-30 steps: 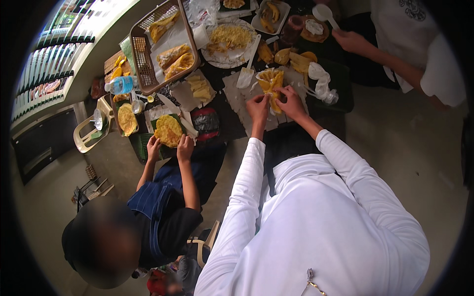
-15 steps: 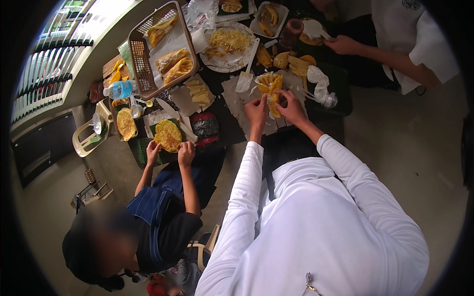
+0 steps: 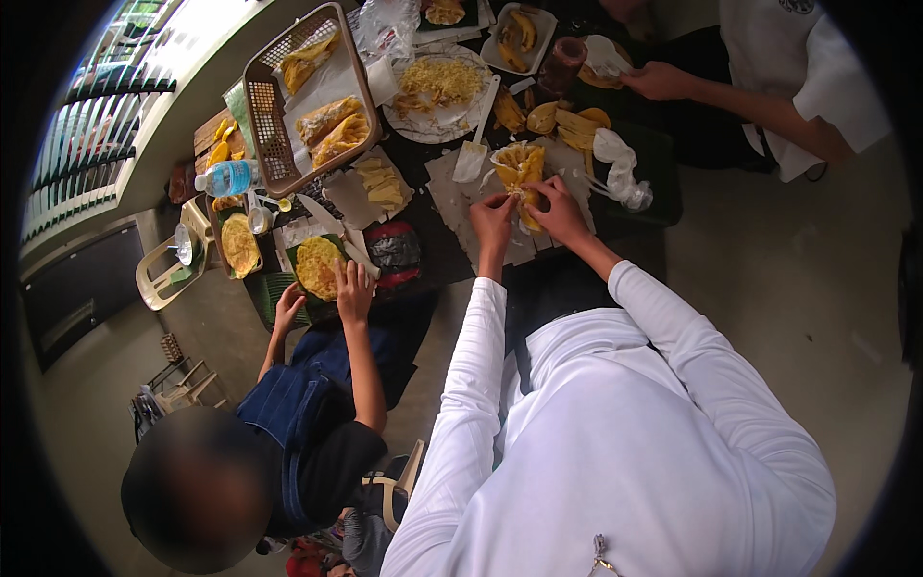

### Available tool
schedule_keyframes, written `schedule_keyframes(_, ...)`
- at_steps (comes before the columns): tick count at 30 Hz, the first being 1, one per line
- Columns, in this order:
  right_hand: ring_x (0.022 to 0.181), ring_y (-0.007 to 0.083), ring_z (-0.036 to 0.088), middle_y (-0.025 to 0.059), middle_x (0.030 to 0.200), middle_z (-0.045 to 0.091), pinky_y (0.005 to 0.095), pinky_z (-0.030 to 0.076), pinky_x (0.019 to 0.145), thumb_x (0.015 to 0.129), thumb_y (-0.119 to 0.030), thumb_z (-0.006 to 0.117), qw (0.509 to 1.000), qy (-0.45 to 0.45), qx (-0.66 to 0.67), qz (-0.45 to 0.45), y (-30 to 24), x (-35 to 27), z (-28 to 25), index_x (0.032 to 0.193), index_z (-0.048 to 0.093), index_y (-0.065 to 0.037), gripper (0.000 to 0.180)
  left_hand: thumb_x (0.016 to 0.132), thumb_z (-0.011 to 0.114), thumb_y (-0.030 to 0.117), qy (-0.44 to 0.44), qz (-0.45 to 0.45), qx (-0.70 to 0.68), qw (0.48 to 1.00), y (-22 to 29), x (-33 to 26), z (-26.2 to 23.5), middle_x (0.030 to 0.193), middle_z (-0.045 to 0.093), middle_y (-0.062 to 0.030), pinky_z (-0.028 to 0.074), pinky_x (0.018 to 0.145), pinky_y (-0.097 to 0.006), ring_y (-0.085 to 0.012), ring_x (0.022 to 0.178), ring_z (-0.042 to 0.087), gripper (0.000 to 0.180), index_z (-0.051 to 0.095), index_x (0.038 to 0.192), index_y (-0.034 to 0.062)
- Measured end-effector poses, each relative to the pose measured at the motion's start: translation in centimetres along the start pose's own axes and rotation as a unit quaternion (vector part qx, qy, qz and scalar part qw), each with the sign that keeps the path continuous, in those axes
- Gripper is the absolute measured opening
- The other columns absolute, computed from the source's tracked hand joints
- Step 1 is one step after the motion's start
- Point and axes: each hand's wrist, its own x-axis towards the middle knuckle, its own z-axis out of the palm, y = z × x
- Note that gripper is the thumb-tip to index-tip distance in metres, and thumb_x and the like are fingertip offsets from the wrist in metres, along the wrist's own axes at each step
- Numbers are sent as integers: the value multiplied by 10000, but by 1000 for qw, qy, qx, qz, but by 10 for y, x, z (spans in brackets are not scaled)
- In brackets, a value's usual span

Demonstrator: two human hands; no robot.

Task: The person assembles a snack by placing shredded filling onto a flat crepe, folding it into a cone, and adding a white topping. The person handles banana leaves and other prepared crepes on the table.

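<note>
My left hand (image 3: 493, 229) and my right hand (image 3: 561, 213) are close together at the table's near side, with fingertips pinching the narrow middle of a yellow food wrap (image 3: 520, 167). The wrap fans out above my fingers, and a yellow part shows below them. Whitish, thin edges stand out around it; I cannot tell what they are. Under it lies a flat, greyish sheet of cardboard or paper (image 3: 450, 197). Just left of the wrap is a white spatula (image 3: 471, 160). Peeled-looking yellow pieces (image 3: 575, 127) and a crumpled white plastic bag (image 3: 623, 169) lie to the right.
A brown basket (image 3: 252, 91) holds folded yellow wraps. Behind my hands stand a plate (image 3: 396, 120) of yellow shreds and a white tray (image 3: 501, 58) of bananas. At left, a co-worker touches a round yellow flatbread (image 3: 320, 266); a knife (image 3: 320, 213) lies nearby. Another person's hand (image 3: 663, 81) is at right.
My fingers have drawn closer together around the wrap. The left co-worker's hands have shifted, one now lying over the flatbread's edge. The right person's hand moved slightly left.
</note>
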Motion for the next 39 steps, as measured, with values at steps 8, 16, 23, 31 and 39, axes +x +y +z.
schedule_keyframes(8, 876, 171, 704, 71, 1029, 680, 298, 560, 720, 889, -108, 717, 988, -1, 140, 71, 8, -1, -14, 1256, 611, -117, 382, 917, 696, 232, 37, 13, 21, 999, 6, -5, -7, 786, 733, -125, 496, 641, -308, -135, 700, 646, 315, 742, 978, -74)
schedule_keyframes(16, 772, 137, 706, 76, 1000, 701, 286, 551, 673, 926, -109, 678, 972, 40, 195, 128, 22, 3, -12, 1252, 583, -68, 343, 946, 620, 205, 46, 24, 184, 982, 18, -21, -20, 805, 711, -170, 522, 670, -381, -258, 741, 694, 390, 623, 1286, 13)
schedule_keyframes(23, 906, 216, 691, 87, 1025, 687, 335, 548, 783, 947, -115, 650, 993, 20, 91, 66, 19, 1, -30, 1261, 575, -79, 325, 964, 560, 239, 131, 47, 401, 905, 33, -61, -56, 974, 671, -231, 556, 676, -495, -410, 820, 693, 565, 425, 1498, 113)
schedule_keyframes(31, 871, 234, 687, 99, 1046, 660, 363, 551, 777, 928, -66, 638, 999, 36, 16, 15, -17, -3, -39, 1255, 567, -76, 334, 966, 571, 265, 126, 9, 405, 906, 49, -51, -67, 1077, 630, -256, 558, 757, -499, -435, 912, 677, 543, 465, 1479, 124)
schedule_keyframes(39, 883, 158, 657, 60, 1091, 643, 306, 538, 714, 932, -33, 623, 990, 126, 50, 35, -34, -8, -88, 1262, 571, -87, 338, 937, 574, 232, 155, 68, 373, 912, 68, -36, -49, 1110, 631, -270, 565, 762, -505, -446, 900, 685, 547, 468, 1459, 111)
